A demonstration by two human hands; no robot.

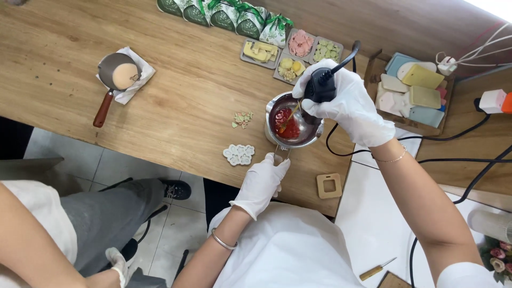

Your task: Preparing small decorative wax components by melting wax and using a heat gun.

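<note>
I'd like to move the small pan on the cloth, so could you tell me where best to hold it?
Take the pan by its brown handle, coming from the table's near edge. The handle sticks out toward that edge, away from the bowl, which holds a pale liquid, so keep it level.

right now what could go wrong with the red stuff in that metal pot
1. The metal pot stands near the table's front edge; only the left hand steadies its handle, so a slip could tip red liquid off the edge.
2. The black corded tool in the right hand works in the liquid and may spatter it.
3. The black cord loops beside the pot; a snag could jerk the pot.
</note>
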